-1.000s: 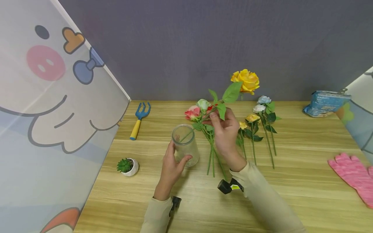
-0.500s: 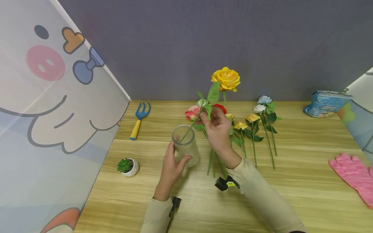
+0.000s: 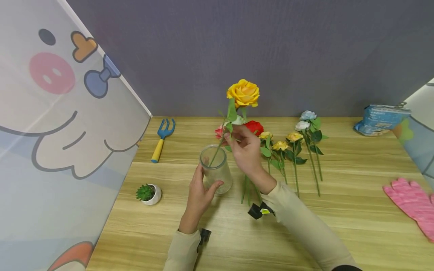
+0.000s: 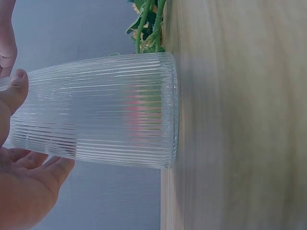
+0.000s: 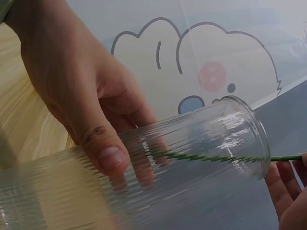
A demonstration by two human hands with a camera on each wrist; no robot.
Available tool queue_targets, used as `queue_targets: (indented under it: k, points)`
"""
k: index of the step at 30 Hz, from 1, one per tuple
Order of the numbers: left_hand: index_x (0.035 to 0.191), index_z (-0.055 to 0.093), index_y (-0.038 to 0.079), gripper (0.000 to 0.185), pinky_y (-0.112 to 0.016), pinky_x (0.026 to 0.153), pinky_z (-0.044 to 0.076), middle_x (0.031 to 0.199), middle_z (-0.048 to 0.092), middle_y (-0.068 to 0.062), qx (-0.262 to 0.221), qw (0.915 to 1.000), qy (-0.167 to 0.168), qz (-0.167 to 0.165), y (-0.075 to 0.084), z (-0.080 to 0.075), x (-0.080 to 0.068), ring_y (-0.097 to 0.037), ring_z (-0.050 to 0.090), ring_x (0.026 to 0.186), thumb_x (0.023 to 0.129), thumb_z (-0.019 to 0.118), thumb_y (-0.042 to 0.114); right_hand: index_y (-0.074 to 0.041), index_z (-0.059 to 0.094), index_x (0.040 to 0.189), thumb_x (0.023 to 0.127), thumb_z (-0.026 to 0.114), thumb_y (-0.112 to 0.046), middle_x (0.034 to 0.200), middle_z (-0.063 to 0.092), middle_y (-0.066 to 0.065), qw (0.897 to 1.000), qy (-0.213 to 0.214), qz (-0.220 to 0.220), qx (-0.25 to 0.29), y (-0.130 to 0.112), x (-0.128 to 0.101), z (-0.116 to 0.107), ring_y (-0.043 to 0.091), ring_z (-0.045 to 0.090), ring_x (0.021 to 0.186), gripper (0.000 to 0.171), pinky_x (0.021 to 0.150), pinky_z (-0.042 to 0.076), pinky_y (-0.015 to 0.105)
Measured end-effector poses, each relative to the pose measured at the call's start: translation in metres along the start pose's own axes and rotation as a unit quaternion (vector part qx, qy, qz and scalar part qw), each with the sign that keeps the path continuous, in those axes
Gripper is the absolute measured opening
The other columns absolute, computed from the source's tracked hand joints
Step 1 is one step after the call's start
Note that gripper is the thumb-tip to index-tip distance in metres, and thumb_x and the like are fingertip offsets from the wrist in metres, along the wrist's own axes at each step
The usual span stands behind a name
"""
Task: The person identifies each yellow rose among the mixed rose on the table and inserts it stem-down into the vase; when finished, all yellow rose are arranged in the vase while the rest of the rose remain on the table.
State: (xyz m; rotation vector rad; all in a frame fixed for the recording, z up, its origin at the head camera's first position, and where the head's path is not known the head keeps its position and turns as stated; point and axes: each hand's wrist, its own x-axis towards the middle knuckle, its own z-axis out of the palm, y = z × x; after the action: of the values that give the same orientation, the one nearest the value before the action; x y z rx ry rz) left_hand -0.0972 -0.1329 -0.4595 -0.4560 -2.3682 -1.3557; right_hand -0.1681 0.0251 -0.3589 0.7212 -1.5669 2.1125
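A clear ribbed glass vase (image 3: 218,177) stands upright on the table, and my left hand (image 3: 200,194) grips its side, thumb in front and fingers behind. Above the rim, my right hand (image 3: 246,150) pinches the stem of a yellow rose (image 3: 243,93). The lower part of that green stem (image 5: 206,157) is inside the vase, its end above the base, as the right wrist view shows. Behind the right hand lie a red rose (image 3: 254,127), a pale green-white rose (image 3: 239,120) and a pink rose (image 3: 219,131), partly hidden.
Right of the hands lie small yellow roses (image 3: 294,137), a white rose (image 3: 302,125) and a light blue rose (image 3: 308,115). A toy hand fork (image 3: 162,140) and a potted succulent (image 3: 148,194) are at left. A blue bag (image 3: 381,119) and pink gloves (image 3: 410,205) are at right.
My right hand has moved left with the yellow rose, whose stem now stands steeper in the vase. The red rose has come into view. The left hand and vase have stayed put.
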Motion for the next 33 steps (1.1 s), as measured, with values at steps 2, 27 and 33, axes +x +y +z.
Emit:
queue_targets:
  k: [2,27,33]
  points:
    - [0.153,0.029,-0.011,0.088,-0.057,0.117,0.04,0.152,0.043,-0.033,-0.001,1.0,0.0,0.0,0.0,0.0,0.0,-0.049,0.046,0.14,0.088,0.08,0.021,0.027,0.057,0.105,0.091,0.058,0.024,0.094,0.073,0.022,1.0,-0.004,0.005,-0.019,-0.001,0.001,0.001,0.002,0.07,0.08,0.015,0.069,0.064,0.025]
    - [0.153,0.03,-0.011,0.088,-0.054,0.116,0.042,0.151,0.045,-0.032,0.002,1.0,0.002,0.004,-0.001,0.001,-0.001,-0.045,0.048,0.139,0.086,0.082,0.013,0.01,0.072,0.108,0.094,0.062,0.009,0.1,0.074,0.022,0.969,-0.141,0.067,-0.189,-0.004,0.024,0.008,0.032,0.073,0.082,0.017,0.072,0.066,0.032]
    - [0.153,0.03,-0.011,0.089,-0.055,0.115,0.043,0.151,0.045,-0.032,0.004,1.0,0.004,0.001,0.0,0.001,0.0,-0.046,0.048,0.139,0.083,0.084,0.007,0.007,0.073,0.105,0.095,0.065,0.005,0.096,0.076,0.019,0.959,-0.166,0.064,-0.22,-0.005,0.029,0.008,0.028,0.075,0.082,0.013,0.075,0.066,0.035]
